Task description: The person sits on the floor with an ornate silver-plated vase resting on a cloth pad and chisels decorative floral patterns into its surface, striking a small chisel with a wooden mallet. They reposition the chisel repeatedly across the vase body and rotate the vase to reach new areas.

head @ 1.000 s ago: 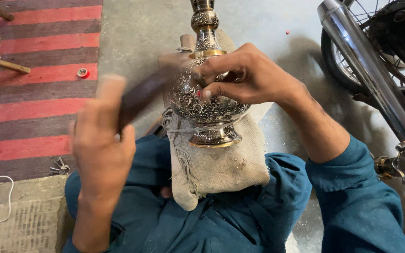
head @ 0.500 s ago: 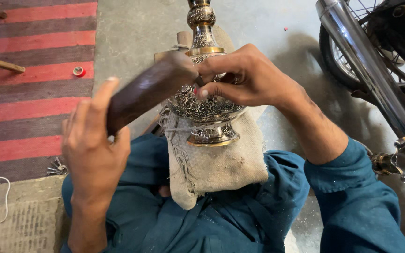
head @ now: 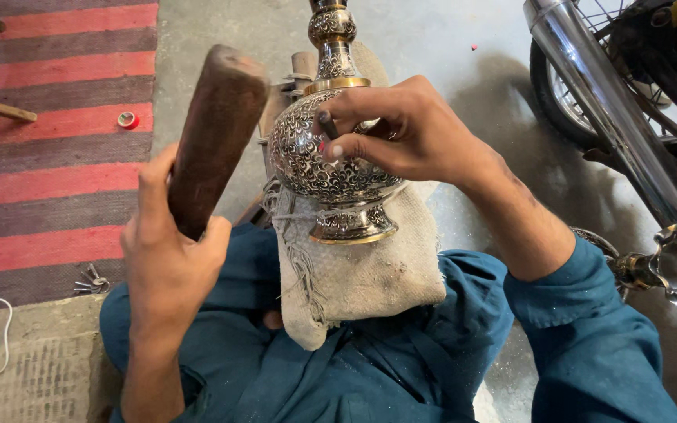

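From where I watch, the wooden mallet [head: 215, 137] has swung up over the last second: a moment ago it lay low and blurred across the engraved metal vase [head: 331, 149], and now its head stands raised at the left, clear of the metal. I read that as the backswing between blows, so the chasing work is mid-rhythm, not finished. My left hand [head: 168, 254] is wrapped tight around the mallet's lower end. My right hand [head: 405, 133] has fingers pinched together on a small dark punch [head: 327, 125], whose tip rests against the vase's bulging side. The vase lies on a burlap cloth [head: 362, 274] over my lap, in the near centre of the scene. Its long axis runs near to far, foot toward me and narrow neck pointing away, tilted slightly right. A motorcycle exhaust pipe [head: 601, 98] crosses the far right, and a striped rug [head: 48, 164] lies at the left.
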`<control>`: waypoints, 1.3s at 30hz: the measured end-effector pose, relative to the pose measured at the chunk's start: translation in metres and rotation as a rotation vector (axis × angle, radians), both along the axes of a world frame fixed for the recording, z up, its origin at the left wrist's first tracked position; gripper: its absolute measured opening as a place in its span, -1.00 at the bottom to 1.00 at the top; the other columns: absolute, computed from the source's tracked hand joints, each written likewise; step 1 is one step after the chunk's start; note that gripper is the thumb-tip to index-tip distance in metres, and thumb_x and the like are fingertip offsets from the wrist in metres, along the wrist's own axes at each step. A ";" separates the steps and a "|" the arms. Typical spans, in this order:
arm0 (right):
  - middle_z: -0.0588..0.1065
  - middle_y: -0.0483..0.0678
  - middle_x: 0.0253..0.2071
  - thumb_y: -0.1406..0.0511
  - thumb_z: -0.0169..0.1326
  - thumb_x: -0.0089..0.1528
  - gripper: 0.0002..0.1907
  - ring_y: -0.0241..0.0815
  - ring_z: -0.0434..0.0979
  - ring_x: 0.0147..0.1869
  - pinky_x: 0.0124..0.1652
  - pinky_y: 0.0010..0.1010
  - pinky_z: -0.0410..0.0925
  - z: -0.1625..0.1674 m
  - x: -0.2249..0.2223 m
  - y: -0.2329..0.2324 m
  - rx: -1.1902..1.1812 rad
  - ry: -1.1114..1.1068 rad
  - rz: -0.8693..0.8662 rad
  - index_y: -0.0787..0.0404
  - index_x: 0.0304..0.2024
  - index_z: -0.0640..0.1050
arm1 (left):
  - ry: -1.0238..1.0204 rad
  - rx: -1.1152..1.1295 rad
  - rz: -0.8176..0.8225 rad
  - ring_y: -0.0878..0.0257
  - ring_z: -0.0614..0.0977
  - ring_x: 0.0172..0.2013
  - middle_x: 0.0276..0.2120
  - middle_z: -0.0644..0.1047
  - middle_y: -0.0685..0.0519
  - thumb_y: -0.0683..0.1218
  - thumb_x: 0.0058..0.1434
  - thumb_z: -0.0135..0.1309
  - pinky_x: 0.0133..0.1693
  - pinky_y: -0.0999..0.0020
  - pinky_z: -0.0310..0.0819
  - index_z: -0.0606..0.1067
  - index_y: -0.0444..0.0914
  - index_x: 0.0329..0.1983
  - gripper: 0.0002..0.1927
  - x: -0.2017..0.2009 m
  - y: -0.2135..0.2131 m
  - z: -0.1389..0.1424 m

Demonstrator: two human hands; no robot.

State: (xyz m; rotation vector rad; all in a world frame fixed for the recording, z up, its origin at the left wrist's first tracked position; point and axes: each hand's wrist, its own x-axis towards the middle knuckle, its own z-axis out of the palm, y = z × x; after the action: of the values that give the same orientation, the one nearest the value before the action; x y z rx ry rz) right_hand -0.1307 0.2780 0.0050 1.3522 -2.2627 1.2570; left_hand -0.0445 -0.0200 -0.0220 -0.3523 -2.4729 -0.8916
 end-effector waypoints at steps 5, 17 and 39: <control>0.66 -0.03 -0.21 0.33 0.29 0.32 -0.70 -0.26 0.73 -0.15 -0.18 -0.46 0.55 0.002 -0.002 0.001 0.044 -0.022 -0.031 0.29 0.08 0.59 | -0.043 0.259 -0.050 0.03 0.67 -0.21 -0.18 0.53 -0.05 -0.31 0.28 0.10 -0.11 0.14 0.57 0.19 -0.17 0.34 -0.39 -0.002 0.002 0.005; 0.67 -0.03 -0.18 0.32 0.26 0.33 -0.71 -0.26 0.73 -0.14 -0.17 -0.45 0.56 0.000 -0.008 0.001 0.061 -0.037 -0.003 0.24 0.09 0.60 | 0.167 -0.221 0.006 -0.09 0.60 0.05 0.05 0.48 -0.10 -0.32 0.20 0.19 0.10 0.04 0.47 0.24 -0.12 0.47 -0.22 -0.006 -0.001 0.027; 0.66 -0.08 -0.23 0.35 0.23 0.39 -0.83 -0.34 0.70 -0.18 -0.18 -0.50 0.55 0.001 -0.007 -0.001 -0.030 -0.163 0.046 0.24 0.01 0.59 | 0.051 -0.278 0.128 -0.21 0.58 -0.10 -0.09 0.48 -0.20 -0.32 0.11 0.16 -0.08 -0.07 0.47 0.32 -0.09 0.44 -0.22 -0.009 -0.008 0.019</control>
State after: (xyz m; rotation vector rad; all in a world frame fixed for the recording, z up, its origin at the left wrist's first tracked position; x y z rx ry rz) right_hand -0.1372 0.2775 0.0059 1.3437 -2.3200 1.4593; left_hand -0.0538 -0.0281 -0.0031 -0.3006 -2.5416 -0.4818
